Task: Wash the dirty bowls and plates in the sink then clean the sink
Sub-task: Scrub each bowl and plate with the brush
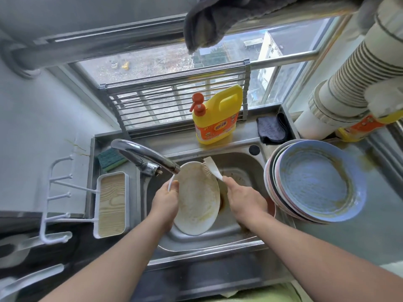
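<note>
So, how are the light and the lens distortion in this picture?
Head view: daylight through the window lights the scene; the chrome curved faucet shows glare; wide-angle bending curves the edges; the left hand holds the sharp white round plate; the right hand holds the white brush.

The left hand (166, 200) grips a dirty white plate (196, 198) tilted over the sink (239, 162). The right hand (244, 198) holds a white brush (210, 168), its bristles touching the plate's far rim. Stacked plates (314, 182) sit right of that hand.
</note>
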Demonstrator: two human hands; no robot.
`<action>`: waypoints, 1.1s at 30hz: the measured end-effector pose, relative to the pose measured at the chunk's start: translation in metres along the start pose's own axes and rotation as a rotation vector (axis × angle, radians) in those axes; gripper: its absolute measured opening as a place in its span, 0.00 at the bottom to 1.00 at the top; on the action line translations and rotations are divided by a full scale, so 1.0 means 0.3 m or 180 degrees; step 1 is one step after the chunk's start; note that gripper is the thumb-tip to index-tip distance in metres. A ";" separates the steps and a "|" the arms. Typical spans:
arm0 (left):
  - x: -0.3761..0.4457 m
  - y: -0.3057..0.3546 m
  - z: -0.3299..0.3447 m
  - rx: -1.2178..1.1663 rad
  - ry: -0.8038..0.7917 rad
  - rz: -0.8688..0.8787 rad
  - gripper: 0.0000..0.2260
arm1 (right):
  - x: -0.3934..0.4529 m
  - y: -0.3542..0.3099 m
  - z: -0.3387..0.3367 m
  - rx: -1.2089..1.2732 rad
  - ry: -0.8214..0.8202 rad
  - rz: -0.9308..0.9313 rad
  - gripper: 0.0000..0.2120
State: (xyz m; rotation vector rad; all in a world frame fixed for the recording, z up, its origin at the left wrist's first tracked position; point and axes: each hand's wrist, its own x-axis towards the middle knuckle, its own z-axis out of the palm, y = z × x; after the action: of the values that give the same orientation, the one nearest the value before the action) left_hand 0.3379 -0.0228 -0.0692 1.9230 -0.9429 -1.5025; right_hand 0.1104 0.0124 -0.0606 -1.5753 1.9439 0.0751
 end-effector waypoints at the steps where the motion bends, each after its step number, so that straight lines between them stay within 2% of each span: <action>1: 0.004 -0.010 0.001 -0.0021 0.0020 0.0024 0.16 | 0.000 -0.006 0.011 -0.0025 -0.0045 0.0012 0.24; 5: 0.034 -0.005 0.014 -0.0320 0.0177 0.0151 0.13 | -0.122 0.050 0.143 0.0031 -0.0499 0.0178 0.24; 10: 0.026 0.011 0.061 -0.0959 0.0364 0.0133 0.15 | -0.306 -0.023 0.233 0.0864 -0.0539 -0.0438 0.21; 13: -0.012 0.019 0.097 -0.1061 0.0355 0.0087 0.13 | -0.285 -0.034 0.214 0.0805 -0.0540 -0.0593 0.22; 15: -0.005 0.026 0.084 -0.0942 0.0325 0.0132 0.14 | -0.228 0.042 0.190 0.0474 -0.0495 -0.0360 0.23; 18: 0.011 0.028 0.050 -0.0683 0.0275 0.0226 0.15 | -0.140 0.139 0.146 0.0501 -0.0343 0.0393 0.21; 19: 0.004 0.028 0.056 -0.0635 0.0235 0.0207 0.15 | -0.120 0.121 0.137 0.0601 -0.0249 0.0412 0.21; 22: -0.037 0.030 0.107 -0.0793 0.0139 -0.0061 0.16 | -0.126 -0.055 0.138 0.1056 -0.0070 -0.0123 0.18; 24: -0.039 0.049 0.109 -0.0999 0.0383 -0.0240 0.17 | -0.198 -0.153 0.176 0.1210 -0.0256 -0.0408 0.17; 26: -0.009 0.051 0.072 -0.0929 0.0644 -0.0204 0.18 | -0.278 -0.132 0.221 0.1156 -0.0424 -0.0508 0.18; 28: 0.011 0.048 0.021 -0.0796 0.0665 -0.0064 0.20 | -0.291 -0.029 0.221 0.0913 -0.0521 -0.0351 0.19; 30: 0.029 0.031 -0.008 -0.0581 0.0557 0.0039 0.23 | -0.230 0.063 0.192 0.0817 -0.0384 0.0022 0.18; 33: 0.027 0.023 0.016 -0.0420 0.0359 0.0090 0.17 | -0.124 0.021 0.134 0.0922 -0.0167 0.0123 0.19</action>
State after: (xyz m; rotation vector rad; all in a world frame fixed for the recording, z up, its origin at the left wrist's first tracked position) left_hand 0.3330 -0.0333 -0.0700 1.8708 -0.7979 -1.3888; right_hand 0.1251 0.0630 -0.0766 -1.3331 1.8504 -0.1421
